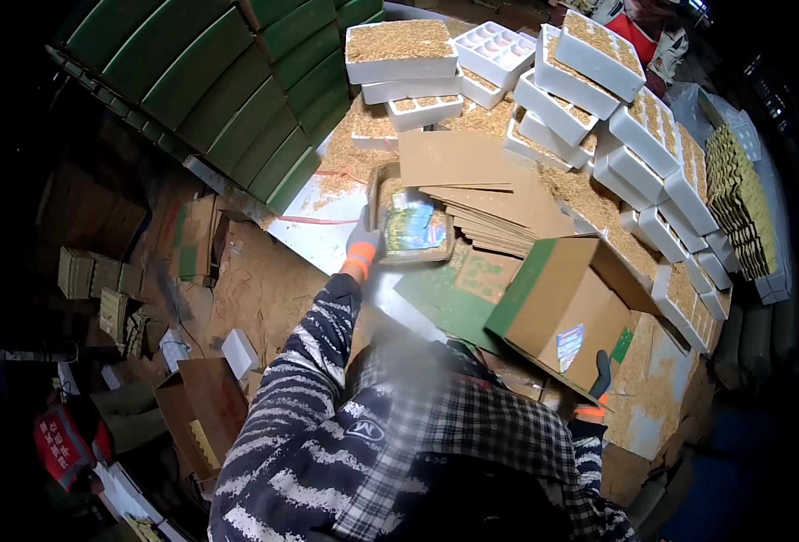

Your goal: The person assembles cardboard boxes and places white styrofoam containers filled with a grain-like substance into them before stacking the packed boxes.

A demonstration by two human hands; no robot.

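Observation:
My left hand [364, 238], in a grey glove with an orange cuff, grips the left rim of a shallow brownish tub [451, 248]. Glossy printed leaflets or packets [413, 227] in blue and yellow lie inside the tub. At the right, my right hand [601, 376], gloved the same way, holds the near wall of an open cardboard box [554, 291] with a green band. The box is tilted, and a printed leaflet [570, 347] rests inside it. Between the hands lies a green-and-brown printed cardboard piece [433, 291].
Flat cardboard sheets [464, 159] are piled beyond the tub. White foam boxes [403, 68] of husk-like filling are stacked along the far and right sides. Green cartons [196, 74] form a tall stack at left. An open carton [200, 413] stands on the floor. Yellowish egg trays [741, 203] are at far right.

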